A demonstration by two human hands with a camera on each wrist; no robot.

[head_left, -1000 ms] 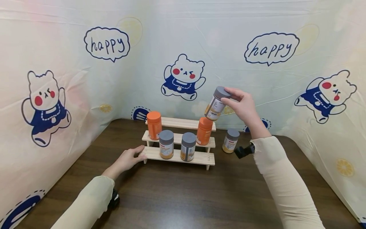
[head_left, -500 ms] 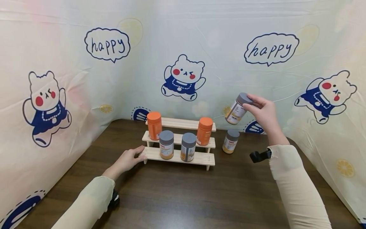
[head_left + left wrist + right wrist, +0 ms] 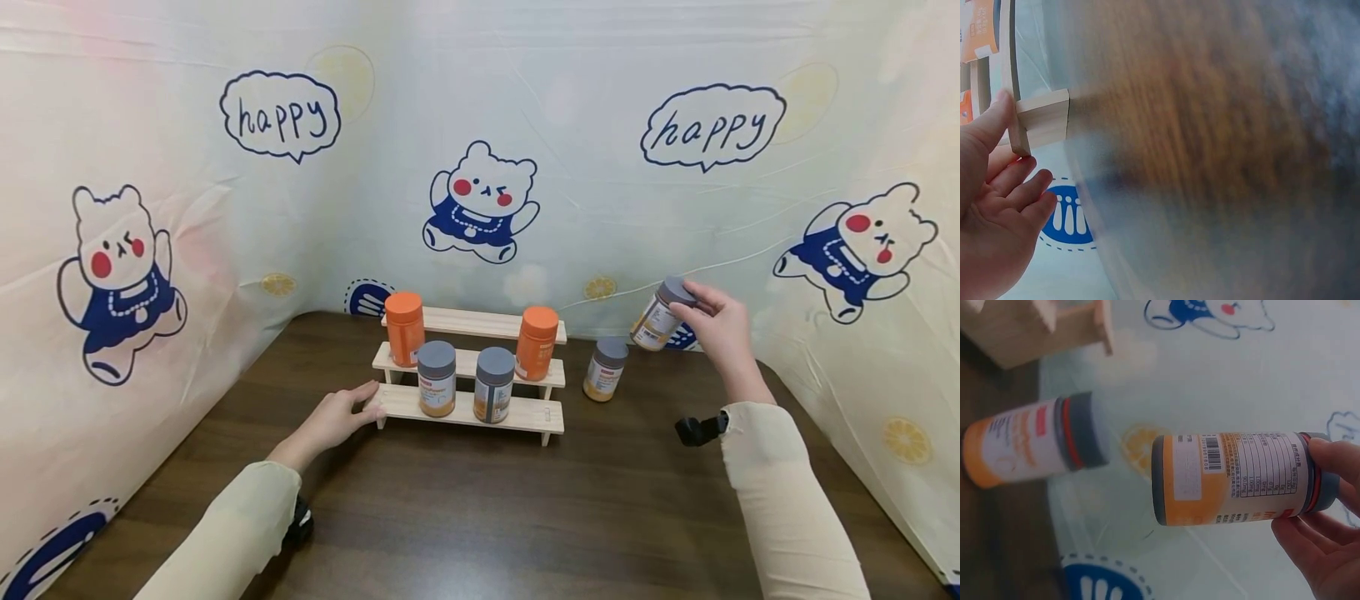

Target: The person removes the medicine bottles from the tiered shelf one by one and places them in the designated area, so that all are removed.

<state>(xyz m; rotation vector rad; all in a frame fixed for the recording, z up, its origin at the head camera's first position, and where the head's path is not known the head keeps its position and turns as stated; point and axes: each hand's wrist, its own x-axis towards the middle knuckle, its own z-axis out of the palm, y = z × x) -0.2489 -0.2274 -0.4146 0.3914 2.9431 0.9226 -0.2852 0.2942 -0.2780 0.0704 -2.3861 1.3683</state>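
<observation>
My right hand (image 3: pixel 716 329) pinches a grey-lidded supplement jar (image 3: pixel 657 318) by its lid. The jar is tilted in the air; its barcode and label table face the right wrist camera (image 3: pixel 1235 478). Just left of it, a second grey-lidded jar (image 3: pixel 604 372) stands on the table. My left hand (image 3: pixel 333 421) holds the left end of the lowest step of a wooden tiered rack (image 3: pixel 531 412), thumb on one face and a finger on the other in the left wrist view. Two grey-lidded jars (image 3: pixel 437 385) stand on that step. Two orange jars (image 3: pixel 536 346) stand on the middle step.
The dark wooden table (image 3: pixel 465 508) stretches in front of the rack. A printed cloth (image 3: pixel 600 50) with cartoon bears hangs behind and on both sides. Nothing stands on the rack's top step (image 3: pixel 472 322).
My right hand has carried its jar from above the rack's right end rightward and down, past the jar on the table. The left hand and rack have stayed put.
</observation>
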